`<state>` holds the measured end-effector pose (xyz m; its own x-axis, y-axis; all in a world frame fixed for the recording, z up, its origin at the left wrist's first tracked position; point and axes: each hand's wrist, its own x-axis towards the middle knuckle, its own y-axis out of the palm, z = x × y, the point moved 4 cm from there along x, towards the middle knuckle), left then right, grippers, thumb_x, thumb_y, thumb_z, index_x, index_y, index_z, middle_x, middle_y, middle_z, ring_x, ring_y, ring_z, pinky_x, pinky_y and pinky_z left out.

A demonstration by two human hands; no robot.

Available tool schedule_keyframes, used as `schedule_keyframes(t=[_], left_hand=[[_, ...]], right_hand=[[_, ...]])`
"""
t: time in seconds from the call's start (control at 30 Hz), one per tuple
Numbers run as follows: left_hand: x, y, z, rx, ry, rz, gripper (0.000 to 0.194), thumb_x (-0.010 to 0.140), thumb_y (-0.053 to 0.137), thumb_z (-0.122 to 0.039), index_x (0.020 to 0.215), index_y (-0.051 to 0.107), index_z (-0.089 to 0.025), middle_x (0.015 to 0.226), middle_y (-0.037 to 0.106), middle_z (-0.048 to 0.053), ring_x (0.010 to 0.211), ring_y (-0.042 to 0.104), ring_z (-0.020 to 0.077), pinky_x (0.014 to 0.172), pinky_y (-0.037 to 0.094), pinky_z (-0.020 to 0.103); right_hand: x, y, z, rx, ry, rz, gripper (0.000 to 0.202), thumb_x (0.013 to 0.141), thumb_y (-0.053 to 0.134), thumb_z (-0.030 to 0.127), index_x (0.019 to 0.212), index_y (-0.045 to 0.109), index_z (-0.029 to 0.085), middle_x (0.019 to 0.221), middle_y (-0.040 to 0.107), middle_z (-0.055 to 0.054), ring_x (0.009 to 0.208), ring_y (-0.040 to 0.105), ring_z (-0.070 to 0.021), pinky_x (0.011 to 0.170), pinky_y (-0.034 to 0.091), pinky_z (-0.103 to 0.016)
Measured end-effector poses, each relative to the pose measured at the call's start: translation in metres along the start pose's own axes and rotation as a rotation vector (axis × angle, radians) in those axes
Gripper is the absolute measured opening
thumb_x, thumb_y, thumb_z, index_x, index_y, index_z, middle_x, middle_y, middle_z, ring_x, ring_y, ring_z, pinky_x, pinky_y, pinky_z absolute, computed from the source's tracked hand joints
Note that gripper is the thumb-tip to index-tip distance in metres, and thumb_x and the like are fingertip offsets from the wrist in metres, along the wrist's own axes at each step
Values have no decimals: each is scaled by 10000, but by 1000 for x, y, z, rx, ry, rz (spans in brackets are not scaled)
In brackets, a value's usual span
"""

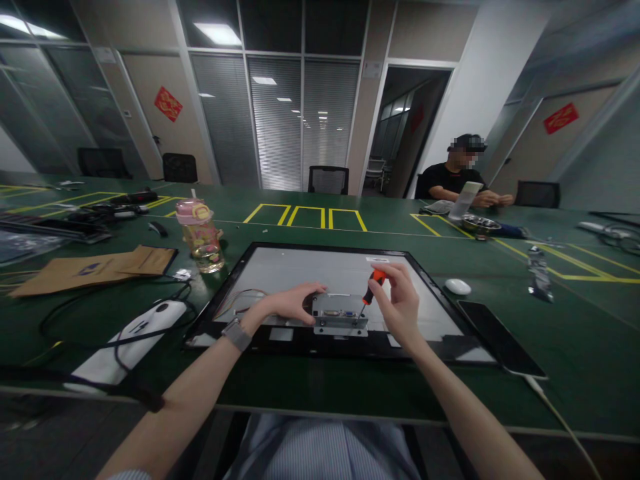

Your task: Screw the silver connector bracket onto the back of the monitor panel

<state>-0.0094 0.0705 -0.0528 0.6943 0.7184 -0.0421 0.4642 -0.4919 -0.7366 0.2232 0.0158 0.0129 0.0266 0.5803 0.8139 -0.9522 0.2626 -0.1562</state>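
A flat display panel [300, 267] with a black frame lies on the green table before me. Near its front edge stands a metal bracket [341, 329] carrying video ports. My left hand [295, 303] grips the bracket's left end between thumb and fingers; some fingertips are hidden behind it. In my right hand [403, 303] is a screwdriver [374, 285] with an orange and black handle, held tilted. Its shaft points down at the right part of the bracket; whether the tip sits on a screw is too small to tell.
At left are a white power strip [127, 343], black cables, a brown paper bag [95, 272] and a pink-lidded bottle [201, 237]. A phone [500, 337] with a cable and a white earbud case [457, 287] lie right. Another person [453, 177] sits across the table.
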Motion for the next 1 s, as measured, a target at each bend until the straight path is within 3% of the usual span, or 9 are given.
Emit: schedule_keyframes(t=[0.1,0.17,0.27,0.47,0.7,1.0], left_hand=[[0,0,1,8,-13,11,805,644,781,-281,1378,459,-213,1524,379,104,1410,333,304,1163,276,438],[0,0,1,15,-18,15,809,649,777,-289,1386,453,-206,1530,367,115,1411,330,310,1166,268,448],[0,0,3,9,-22,10,818,645,778,-288,1390,450,-208,1532,366,117,1414,324,316,1171,257,458],[0,0,3,-17,6,-6,826,631,795,-287,1385,461,-232,1528,380,96,1414,328,308,1174,255,454],[1,0,2,-7,-7,-11,813,621,791,-258,1368,475,-203,1519,390,115,1406,342,307,1178,246,449],[0,0,1,-1,-2,4,808,638,777,-246,1380,460,-202,1523,381,114,1403,344,300,1171,259,439]], right_hand=[[0,-1,2,22,8,42,276,939,486,247,1163,647,259,1161,587,-93,1103,571,-248,959,454,-465],[0,0,3,79,32,85,323,960,423,242,1217,619,256,1218,602,-95,1108,601,-246,984,451,-481],[-1,3,2,143,78,113,321,961,439,235,1243,588,264,1141,647,-84,963,662,-218,883,522,-448],[0,1,-2,-11,5,12,201,860,638,238,1059,665,251,953,570,-56,846,590,-197,806,525,-404],[-1,-1,5,80,19,91,328,971,396,227,1203,625,257,1161,633,-97,1052,624,-251,905,498,-468],[3,-1,2,-14,10,1,166,870,621,253,1030,665,244,975,594,-63,871,611,-205,799,528,-390]])
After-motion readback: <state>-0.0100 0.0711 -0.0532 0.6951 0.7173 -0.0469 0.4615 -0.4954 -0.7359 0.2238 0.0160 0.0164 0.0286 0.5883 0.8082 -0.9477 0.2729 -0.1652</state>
